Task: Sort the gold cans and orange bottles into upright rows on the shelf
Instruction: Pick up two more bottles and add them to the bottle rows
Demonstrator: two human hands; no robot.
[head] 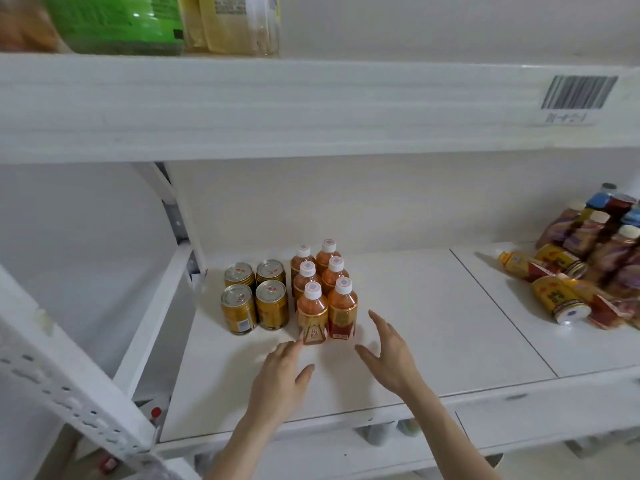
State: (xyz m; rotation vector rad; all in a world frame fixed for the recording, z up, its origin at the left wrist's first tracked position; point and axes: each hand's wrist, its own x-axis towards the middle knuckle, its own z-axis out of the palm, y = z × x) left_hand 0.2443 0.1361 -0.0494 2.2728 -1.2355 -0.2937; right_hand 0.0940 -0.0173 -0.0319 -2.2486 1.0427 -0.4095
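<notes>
Several gold cans (254, 295) stand upright in two short rows at the left of the white shelf (415, 327). Right beside them, several orange bottles (323, 289) with white caps stand upright in two rows. My left hand (282, 372) hovers just in front of the nearest bottle, fingers apart, its fingertips close to the bottle's base. My right hand (389, 355) is open just right of the front bottles, holding nothing. More gold cans (559, 296) and an orange bottle (523, 265) lie on their sides in a pile at the far right.
Other upright bottles with brown and blue labels (602, 237) crowd the right end behind the pile. A shelf above (311, 105) carries a barcode label (578, 93) and green and yellow packages (138, 22). A white perforated post (69, 393) slants at the left.
</notes>
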